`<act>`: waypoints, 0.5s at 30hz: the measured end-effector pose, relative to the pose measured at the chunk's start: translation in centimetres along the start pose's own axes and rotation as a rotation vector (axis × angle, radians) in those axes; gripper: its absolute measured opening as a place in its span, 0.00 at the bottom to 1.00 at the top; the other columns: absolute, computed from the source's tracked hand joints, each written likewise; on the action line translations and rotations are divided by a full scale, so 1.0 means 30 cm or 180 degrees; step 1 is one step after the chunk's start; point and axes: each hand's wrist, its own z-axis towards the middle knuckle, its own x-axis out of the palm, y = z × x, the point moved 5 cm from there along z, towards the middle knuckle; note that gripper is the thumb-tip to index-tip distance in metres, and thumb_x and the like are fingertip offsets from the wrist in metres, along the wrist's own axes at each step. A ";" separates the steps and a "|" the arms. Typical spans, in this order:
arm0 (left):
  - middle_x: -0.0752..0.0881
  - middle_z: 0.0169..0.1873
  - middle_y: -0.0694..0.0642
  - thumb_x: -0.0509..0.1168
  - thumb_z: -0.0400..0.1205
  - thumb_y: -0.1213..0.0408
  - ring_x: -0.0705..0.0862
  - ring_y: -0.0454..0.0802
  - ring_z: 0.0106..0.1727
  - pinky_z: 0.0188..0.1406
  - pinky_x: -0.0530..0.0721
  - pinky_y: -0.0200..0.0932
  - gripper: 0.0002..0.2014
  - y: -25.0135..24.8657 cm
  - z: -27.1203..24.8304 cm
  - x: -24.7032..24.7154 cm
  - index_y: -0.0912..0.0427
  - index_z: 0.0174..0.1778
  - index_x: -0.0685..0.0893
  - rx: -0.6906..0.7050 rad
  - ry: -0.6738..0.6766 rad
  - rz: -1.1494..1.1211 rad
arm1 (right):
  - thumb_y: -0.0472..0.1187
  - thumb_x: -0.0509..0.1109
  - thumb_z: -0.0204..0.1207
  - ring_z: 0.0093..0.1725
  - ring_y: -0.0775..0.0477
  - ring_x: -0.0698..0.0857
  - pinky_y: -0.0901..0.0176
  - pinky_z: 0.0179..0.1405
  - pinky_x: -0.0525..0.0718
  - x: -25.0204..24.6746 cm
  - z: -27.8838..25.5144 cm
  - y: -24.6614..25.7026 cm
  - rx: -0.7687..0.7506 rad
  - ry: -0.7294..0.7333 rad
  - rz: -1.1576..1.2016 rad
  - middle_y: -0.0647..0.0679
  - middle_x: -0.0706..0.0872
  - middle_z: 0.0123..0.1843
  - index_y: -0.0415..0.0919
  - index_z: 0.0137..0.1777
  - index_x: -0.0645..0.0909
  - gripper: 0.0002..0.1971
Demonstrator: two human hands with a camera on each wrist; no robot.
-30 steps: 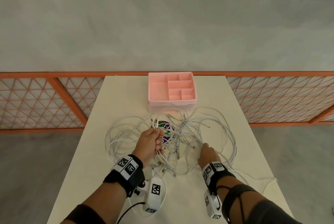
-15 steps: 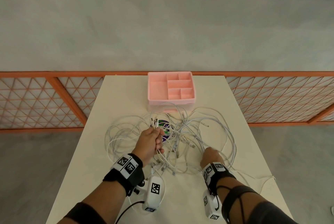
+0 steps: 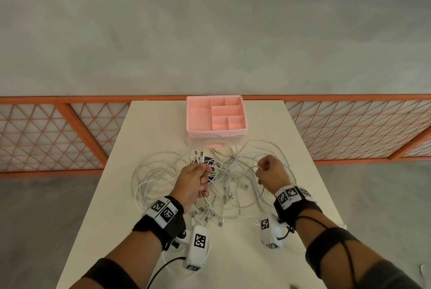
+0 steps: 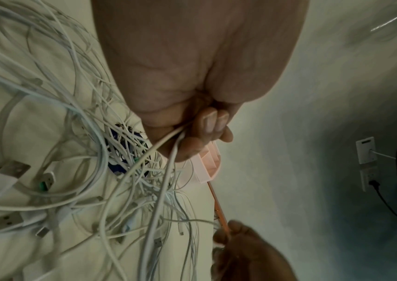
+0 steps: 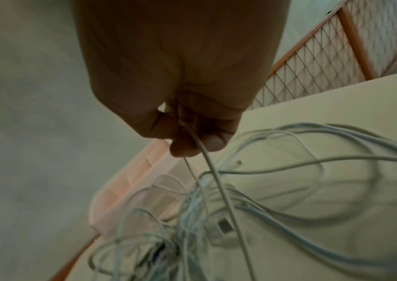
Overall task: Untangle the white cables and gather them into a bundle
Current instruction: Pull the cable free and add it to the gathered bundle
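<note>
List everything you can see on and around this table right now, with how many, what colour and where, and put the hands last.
thin white USB cables: many, count unclear, white; a tangled pile on the near half of the table, partly lifted by both hands.
pink plastic compartment tray: one, pink; far middle of the table, behind the cable pile, compartments look empty.
blue, purple and green object: one; under the tangle at the middle, too hidden to identify.
cream rectangular table: one, cream.
orange lattice fence: one, orange; behind the table.
grey concrete floor: grey; all around.
left hand: grips several cables, plug ends sticking up.
right hand: raised over the right of the pile, pinches a cable.
</note>
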 end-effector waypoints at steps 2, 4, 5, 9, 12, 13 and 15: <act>0.71 0.20 0.50 0.54 0.92 0.67 0.66 0.44 0.18 0.20 0.73 0.37 0.14 0.001 -0.001 0.014 0.64 0.45 0.80 -0.0009 0.0034 0.0011 | 0.29 0.65 0.74 0.28 0.42 0.87 0.54 0.28 0.83 -0.004 0.007 0.036 0.0025 0.0259 0.0065 0.41 0.85 0.38 0.41 0.48 0.76 0.07; 0.71 0.20 0.50 0.54 0.92 0.67 0.66 0.44 0.17 0.19 0.73 0.37 0.14 0.002 -0.003 0.025 0.64 0.44 0.81 -0.0018 0.0068 0.0013 | 0.34 0.62 0.78 0.37 0.39 0.89 0.56 0.33 0.82 0.009 0.008 0.024 0.0109 0.0640 -0.0799 0.37 0.89 0.45 0.37 0.51 0.80 0.06; 0.71 0.20 0.50 0.54 0.92 0.66 0.66 0.44 0.17 0.19 0.73 0.37 0.14 0.002 -0.004 0.028 0.64 0.44 0.81 -0.0020 0.0084 0.0012 | 0.36 0.60 0.81 0.45 0.38 0.89 0.56 0.40 0.83 0.013 0.010 0.001 0.0135 0.0733 -0.1449 0.37 0.89 0.51 0.36 0.53 0.81 0.09; 0.71 0.20 0.50 0.53 0.92 0.66 0.66 0.44 0.18 0.21 0.73 0.38 0.14 0.006 -0.003 0.017 0.64 0.45 0.81 -0.0002 0.0058 0.0055 | 0.38 0.61 0.80 0.67 0.39 0.76 0.50 0.61 0.80 -0.002 -0.001 -0.066 -0.0002 0.0246 -0.2758 0.45 0.74 0.69 0.51 0.67 0.78 0.17; 0.71 0.21 0.50 0.54 0.92 0.66 0.67 0.44 0.19 0.22 0.73 0.38 0.13 0.010 0.008 0.000 0.65 0.47 0.81 0.0000 -0.0013 0.0090 | 0.30 0.62 0.77 0.66 0.38 0.75 0.51 0.62 0.79 0.017 0.014 -0.060 -0.0599 -0.0054 -0.2265 0.46 0.73 0.71 0.48 0.73 0.73 0.25; 0.71 0.21 0.50 0.54 0.92 0.66 0.67 0.44 0.19 0.22 0.73 0.38 0.13 0.010 0.012 -0.004 0.65 0.47 0.81 -0.0002 -0.0036 0.0089 | 0.28 0.61 0.77 0.67 0.38 0.77 0.50 0.63 0.79 0.030 0.029 -0.071 -0.0575 0.0037 -0.2098 0.45 0.74 0.71 0.44 0.74 0.73 0.26; 0.71 0.21 0.50 0.54 0.92 0.65 0.67 0.44 0.19 0.21 0.74 0.38 0.13 0.010 0.020 -0.008 0.65 0.47 0.81 0.0001 -0.0059 0.0065 | 0.29 0.59 0.79 0.65 0.38 0.81 0.51 0.63 0.81 0.062 0.040 -0.108 -0.0340 0.0335 -0.2156 0.42 0.80 0.68 0.39 0.70 0.77 0.21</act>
